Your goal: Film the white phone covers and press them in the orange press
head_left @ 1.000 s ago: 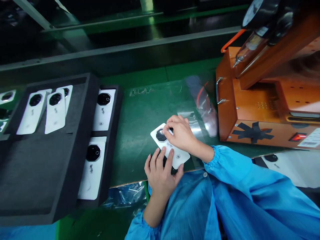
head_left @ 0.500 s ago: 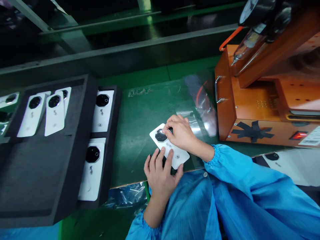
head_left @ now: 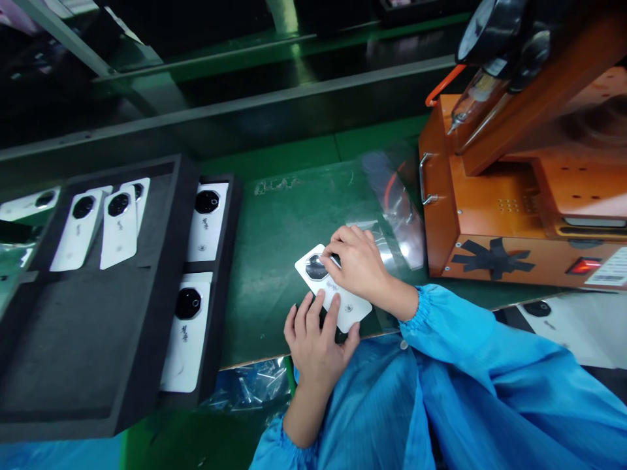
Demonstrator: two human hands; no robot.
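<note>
A white phone back cover (head_left: 349, 309) with a dark, shiny camera window (head_left: 316, 267) lies slanted on the green work mat, near its front edge. My left hand (head_left: 316, 333) holds the cover from the lower left, with fingertips on its face and the thumb at its lower end. From the right, my right hand (head_left: 360, 264) reaches across the cover, its thumb and fingers pinched at the right rim of the camera window. Whatever lies between those fingertips is too small to make out.
On the left, a black foam tray (head_left: 73, 339) bears several white covers. A lower black tray (head_left: 230, 222) beside it holds more. An orange machine (head_left: 441, 196) with a gauge stands at the right. Clear plastic film (head_left: 399, 222) lies beside the machine.
The view has shifted slightly, so the trays sit a little farther right in the picture. Both hands stay at the cover, with the right fingers still pinched at the camera window.
</note>
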